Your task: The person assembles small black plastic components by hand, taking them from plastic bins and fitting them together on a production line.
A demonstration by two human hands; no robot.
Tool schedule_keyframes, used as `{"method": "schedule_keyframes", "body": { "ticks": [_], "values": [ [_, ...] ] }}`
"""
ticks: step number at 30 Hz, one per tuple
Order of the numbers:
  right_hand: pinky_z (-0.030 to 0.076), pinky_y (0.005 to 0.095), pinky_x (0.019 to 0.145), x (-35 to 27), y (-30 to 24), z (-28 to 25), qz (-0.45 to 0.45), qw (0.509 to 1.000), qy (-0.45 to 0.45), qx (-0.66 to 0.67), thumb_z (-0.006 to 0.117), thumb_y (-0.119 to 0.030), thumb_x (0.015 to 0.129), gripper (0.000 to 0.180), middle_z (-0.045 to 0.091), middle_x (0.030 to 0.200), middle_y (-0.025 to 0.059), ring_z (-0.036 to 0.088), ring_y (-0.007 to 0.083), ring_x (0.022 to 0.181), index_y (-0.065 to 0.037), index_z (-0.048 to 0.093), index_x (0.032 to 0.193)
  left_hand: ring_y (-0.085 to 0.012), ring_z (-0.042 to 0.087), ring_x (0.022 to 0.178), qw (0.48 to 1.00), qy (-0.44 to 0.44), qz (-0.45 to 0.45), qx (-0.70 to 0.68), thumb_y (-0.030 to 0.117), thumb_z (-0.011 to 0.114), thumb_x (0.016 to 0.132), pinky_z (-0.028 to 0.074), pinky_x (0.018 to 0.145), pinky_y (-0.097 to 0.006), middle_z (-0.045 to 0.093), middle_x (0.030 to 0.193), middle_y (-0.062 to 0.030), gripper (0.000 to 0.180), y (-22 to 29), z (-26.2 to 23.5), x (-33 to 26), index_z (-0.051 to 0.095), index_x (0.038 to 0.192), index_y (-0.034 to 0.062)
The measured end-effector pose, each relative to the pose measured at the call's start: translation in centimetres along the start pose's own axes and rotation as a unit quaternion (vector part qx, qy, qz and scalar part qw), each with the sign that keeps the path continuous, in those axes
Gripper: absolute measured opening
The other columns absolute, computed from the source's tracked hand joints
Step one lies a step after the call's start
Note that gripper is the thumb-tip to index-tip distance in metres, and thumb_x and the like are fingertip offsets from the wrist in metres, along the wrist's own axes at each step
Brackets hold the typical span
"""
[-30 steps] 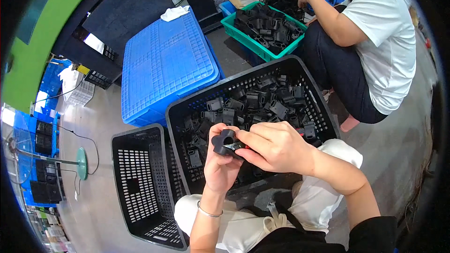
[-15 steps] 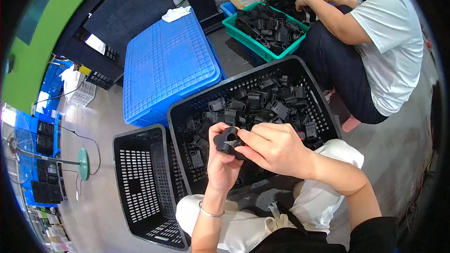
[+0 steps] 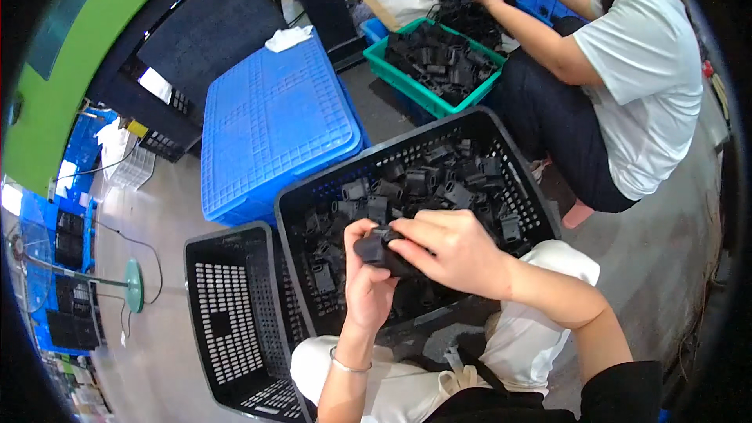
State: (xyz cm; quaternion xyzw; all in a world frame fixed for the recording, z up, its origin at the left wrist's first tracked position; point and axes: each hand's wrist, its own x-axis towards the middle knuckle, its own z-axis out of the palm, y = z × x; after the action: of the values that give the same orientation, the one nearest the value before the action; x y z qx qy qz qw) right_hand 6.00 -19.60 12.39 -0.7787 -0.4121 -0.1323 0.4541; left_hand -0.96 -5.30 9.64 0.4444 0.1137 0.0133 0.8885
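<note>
Between my two hands is a black moulded plastic part [image 3: 371, 250], held above a large black crate [image 3: 417, 316]. My left hand [image 3: 366, 290] wraps it from the left and below, thumb near its top. From the right, my right hand [image 3: 458, 254] closes its fingers on the upper side of the same part; a tool in that hand, if there is one, cannot be made out. Many similar black plastic parts [image 3: 419, 180] lie loose in the crate beneath. My fingers partly hide the held part.
A second black crate [image 3: 227, 321] stands at the left. Behind it is a lidded blue bin [image 3: 274, 125] with a white cloth [image 3: 288, 38]. A green crate [image 3: 470, 99] holds more parts. At the right a co-worker [image 3: 642, 86] crouches. A green-based fan [image 3: 135, 286] stands far left.
The held part has turned, so its open end no longer faces me. Both hands stay close together on it. The co-worker's hands have moved farther back, over the heap of black parts.
</note>
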Motion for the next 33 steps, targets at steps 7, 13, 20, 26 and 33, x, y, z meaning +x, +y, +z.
{"method": "schedule_keyframes", "body": {
  "ticks": [7,13,20,26,33],
  "values": [
    [0.049,0.0337,0.052,-0.3,0.0,0.7,-0.084,0.996,-0.019,-0.024,0.067,-0.017,0.082,0.022,0.056,0.068,0.0079,0.06,0.0238,0.06,0.0,0.062,0.095,-0.0189,0.053,0.1,0.999,0.018,0.027,-0.03,0.007,0.046,0.062,0.046,0.09,-0.034,0.05,0.104,-0.0029,0.055,0.5,-0.4,-0.6,0.042,0.117,0.0148],
    [0.049,0.0321,0.051,-0.7,-0.2,1.4,-0.085,0.994,0.018,-0.066,0.068,-0.015,0.082,0.026,0.056,0.07,0.0075,0.059,0.0222,0.059,0.004,0.062,0.099,-0.0156,0.053,0.095,0.999,0.039,0.034,-0.014,0.007,0.044,0.062,0.047,0.083,-0.03,0.049,0.102,-0.001,0.053,0.4,0.1,-0.4,0.042,0.114,0.0169],
    [0.05,0.0333,0.053,-0.5,-0.2,2.0,-0.015,0.999,0.001,-0.049,0.067,-0.013,0.082,0.022,0.058,0.071,0.0101,0.061,0.0254,0.061,0.002,0.063,0.098,-0.0144,0.045,0.094,0.997,0.033,0.067,0.028,0.003,0.042,0.06,0.037,0.086,-0.023,0.043,0.101,-0.0029,0.052,-0.2,-1.2,0.5,0.043,0.112,0.0099],
    [0.05,0.0347,0.054,-0.2,0.6,2.9,-0.004,0.988,0.025,-0.152,0.068,-0.012,0.081,0.023,0.058,0.072,0.0108,0.06,0.0268,0.06,0.001,0.064,0.099,-0.0144,0.052,0.092,0.998,0.025,0.033,0.039,0.002,0.041,0.063,0.044,0.085,-0.025,0.05,0.099,-0.0038,0.051,-1.1,-2.3,1.0,0.043,0.114,0.0109],
    [0.05,0.0373,0.056,1.2,1.9,2.4,0.13,0.99,-0.054,-0.015,0.071,-0.022,0.08,0.025,0.062,0.074,0.0164,0.064,0.0298,0.064,0.001,0.063,0.09,-0.009,0.049,0.09,0.997,0.073,-0.008,-0.001,0.02,0.059,0.087,0.041,0.08,-0.024,0.053,0.093,0.0023,0.019,-1.9,-2.3,0.7,0.054,0.102,0.0087]
  ]
}}
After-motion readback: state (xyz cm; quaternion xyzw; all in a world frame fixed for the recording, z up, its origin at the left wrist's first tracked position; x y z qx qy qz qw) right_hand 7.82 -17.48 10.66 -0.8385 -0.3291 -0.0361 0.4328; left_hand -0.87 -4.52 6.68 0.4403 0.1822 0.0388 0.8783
